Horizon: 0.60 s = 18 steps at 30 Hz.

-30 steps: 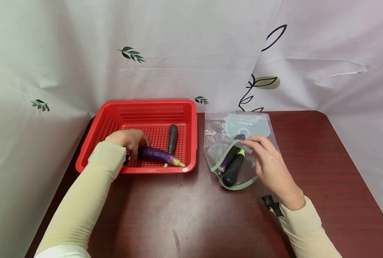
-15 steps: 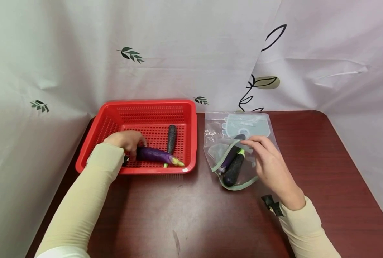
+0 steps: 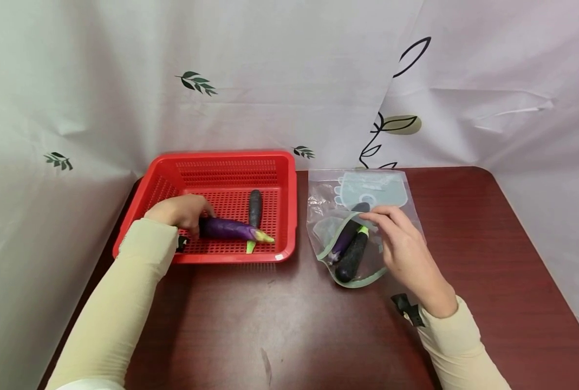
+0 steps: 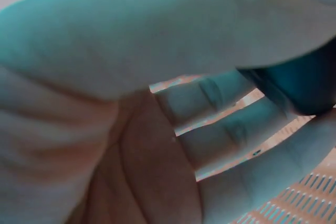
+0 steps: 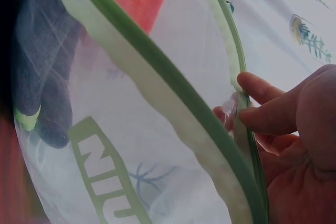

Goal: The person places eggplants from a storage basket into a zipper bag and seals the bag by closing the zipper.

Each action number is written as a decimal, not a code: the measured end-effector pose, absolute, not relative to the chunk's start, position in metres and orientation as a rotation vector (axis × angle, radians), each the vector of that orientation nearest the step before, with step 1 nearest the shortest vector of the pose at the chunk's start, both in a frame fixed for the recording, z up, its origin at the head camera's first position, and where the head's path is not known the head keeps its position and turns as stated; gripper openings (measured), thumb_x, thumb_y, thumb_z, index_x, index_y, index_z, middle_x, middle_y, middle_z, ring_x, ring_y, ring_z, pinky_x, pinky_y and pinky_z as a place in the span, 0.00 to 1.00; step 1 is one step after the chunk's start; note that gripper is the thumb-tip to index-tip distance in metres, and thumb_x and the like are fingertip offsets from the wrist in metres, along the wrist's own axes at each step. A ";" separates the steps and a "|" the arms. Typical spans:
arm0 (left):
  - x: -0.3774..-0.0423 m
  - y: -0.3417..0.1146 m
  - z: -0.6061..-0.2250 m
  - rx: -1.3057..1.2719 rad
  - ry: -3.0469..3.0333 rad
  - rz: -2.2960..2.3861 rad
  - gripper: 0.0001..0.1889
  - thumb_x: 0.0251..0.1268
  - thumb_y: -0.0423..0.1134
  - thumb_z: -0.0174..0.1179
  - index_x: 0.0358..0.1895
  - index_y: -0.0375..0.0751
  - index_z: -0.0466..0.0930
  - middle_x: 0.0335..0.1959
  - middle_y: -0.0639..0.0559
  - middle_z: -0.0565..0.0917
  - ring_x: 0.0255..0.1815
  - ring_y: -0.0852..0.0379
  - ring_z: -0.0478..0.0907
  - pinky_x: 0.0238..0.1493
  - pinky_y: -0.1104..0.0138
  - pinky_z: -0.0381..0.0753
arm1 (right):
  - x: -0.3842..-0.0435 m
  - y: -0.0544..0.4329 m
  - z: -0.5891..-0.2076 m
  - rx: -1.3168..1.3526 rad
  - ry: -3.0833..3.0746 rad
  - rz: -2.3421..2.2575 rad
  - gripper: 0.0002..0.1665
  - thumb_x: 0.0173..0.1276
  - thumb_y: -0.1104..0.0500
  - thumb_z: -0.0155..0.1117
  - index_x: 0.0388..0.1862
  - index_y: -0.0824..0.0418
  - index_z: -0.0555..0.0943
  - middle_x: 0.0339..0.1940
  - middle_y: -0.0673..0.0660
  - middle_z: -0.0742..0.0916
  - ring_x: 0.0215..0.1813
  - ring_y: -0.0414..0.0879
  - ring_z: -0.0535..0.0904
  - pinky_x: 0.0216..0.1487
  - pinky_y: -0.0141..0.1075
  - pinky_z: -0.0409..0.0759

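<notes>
Left hand (image 3: 182, 211): fingers pinching purple eggplant (image 3: 228, 229) in red basket (image 3: 290, 211), dark eggplant (image 3: 254, 208) beside it. Right hand (image 3: 411, 257): fingers pinching rim of clear zip bag (image 3: 339, 236) on desk (image 3: 289, 325); two eggplants (image 3: 352, 260) inside.

head: bright, soft glare mid tbl (image 3: 289, 314) | L wrist: teal cast, blurry | R wrist: dim, hazy
</notes>
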<state>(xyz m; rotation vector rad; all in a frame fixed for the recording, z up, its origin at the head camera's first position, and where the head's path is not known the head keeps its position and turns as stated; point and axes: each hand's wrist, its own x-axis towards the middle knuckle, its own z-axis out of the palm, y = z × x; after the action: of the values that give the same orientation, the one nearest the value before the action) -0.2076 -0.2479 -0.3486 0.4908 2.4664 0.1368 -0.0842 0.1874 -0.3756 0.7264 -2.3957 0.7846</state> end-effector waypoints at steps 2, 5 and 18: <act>-0.206 -0.249 -0.346 0.483 2.485 0.137 0.29 0.44 0.25 0.76 0.56 0.35 0.83 0.49 0.39 0.84 0.46 0.46 0.80 0.44 0.53 0.83 | -0.085 0.187 -0.375 0.730 -2.395 0.782 0.30 0.58 0.85 0.58 0.56 0.64 0.83 0.51 0.58 0.81 0.51 0.48 0.79 0.48 0.33 0.75; -0.203 -0.250 -0.342 0.480 2.511 0.121 0.29 0.45 0.26 0.76 0.56 0.34 0.82 0.51 0.37 0.83 0.48 0.44 0.80 0.47 0.50 0.82 | -0.085 0.187 -0.376 0.728 -2.391 0.784 0.30 0.58 0.85 0.58 0.56 0.64 0.83 0.51 0.58 0.81 0.51 0.48 0.79 0.48 0.33 0.75; -0.191 -0.244 -0.325 0.472 2.566 0.119 0.30 0.48 0.28 0.76 0.59 0.31 0.81 0.52 0.35 0.83 0.51 0.41 0.78 0.52 0.47 0.79 | -0.083 0.188 -0.374 0.723 -2.395 0.818 0.29 0.60 0.85 0.57 0.56 0.65 0.82 0.51 0.59 0.81 0.52 0.48 0.79 0.48 0.34 0.75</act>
<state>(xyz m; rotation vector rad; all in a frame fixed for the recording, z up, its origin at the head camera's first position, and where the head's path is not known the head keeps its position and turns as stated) -0.1911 -0.2438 -0.3249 0.4722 2.5659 0.1189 -0.0831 0.1880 -0.3739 0.7227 -2.3947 0.8179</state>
